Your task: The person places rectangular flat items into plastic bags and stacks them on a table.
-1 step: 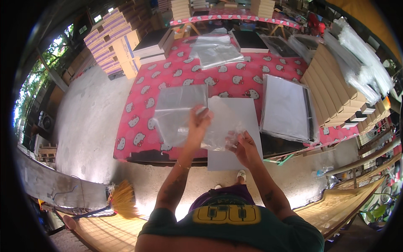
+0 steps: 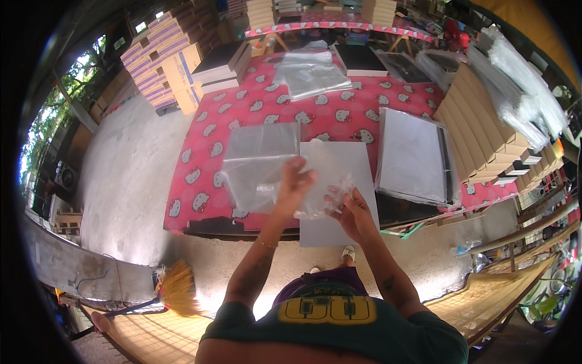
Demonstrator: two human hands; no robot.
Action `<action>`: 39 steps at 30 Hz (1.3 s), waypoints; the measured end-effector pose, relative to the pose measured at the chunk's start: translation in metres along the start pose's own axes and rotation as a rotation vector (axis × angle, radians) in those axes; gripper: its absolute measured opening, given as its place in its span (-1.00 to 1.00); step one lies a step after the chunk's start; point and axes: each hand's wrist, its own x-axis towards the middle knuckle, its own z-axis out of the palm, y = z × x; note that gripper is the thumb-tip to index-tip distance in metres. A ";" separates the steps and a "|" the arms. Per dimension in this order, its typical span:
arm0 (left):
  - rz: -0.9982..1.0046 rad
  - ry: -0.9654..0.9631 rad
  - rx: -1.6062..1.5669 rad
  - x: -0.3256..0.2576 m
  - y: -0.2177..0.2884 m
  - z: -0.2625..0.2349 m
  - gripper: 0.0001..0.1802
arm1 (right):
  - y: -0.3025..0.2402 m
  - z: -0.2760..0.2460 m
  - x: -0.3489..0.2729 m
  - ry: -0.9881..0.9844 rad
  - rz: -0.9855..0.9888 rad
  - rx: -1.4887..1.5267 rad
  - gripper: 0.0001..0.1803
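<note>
"Pink cat-print cloth (image 2: 209, 145) covers a table in a workshop stacked with boxes (image 2: 160, 57). From your remote seat, where are the hands?"

"Through the head camera, I see them apart, either side of a thin, crumpled clear bag (image 2: 316, 197) over a white sheet (image 2: 354, 161). The right hand (image 2: 353, 213) appears to pinch the bag's lower right side. The left hand (image 2: 296, 185) is blurred at its left side; I cannot tell whether it grips."

"What lies nearby?"

"Flat clear bags (image 2: 260, 144) on the left; a wrapped pile of white sheets (image 2: 412, 158) on the right."

"What could go wrong?"

"I judge the flimsy film could crease or slip if the pinch loosens. The white sheet pokes past the table's front edge, so a brushing forearm could bend it or knock it askew."
</note>
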 end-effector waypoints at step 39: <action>0.635 -0.510 0.976 -0.028 0.070 -0.004 -0.75 | -0.113 -0.021 -0.052 -0.214 -0.146 -1.374 -0.65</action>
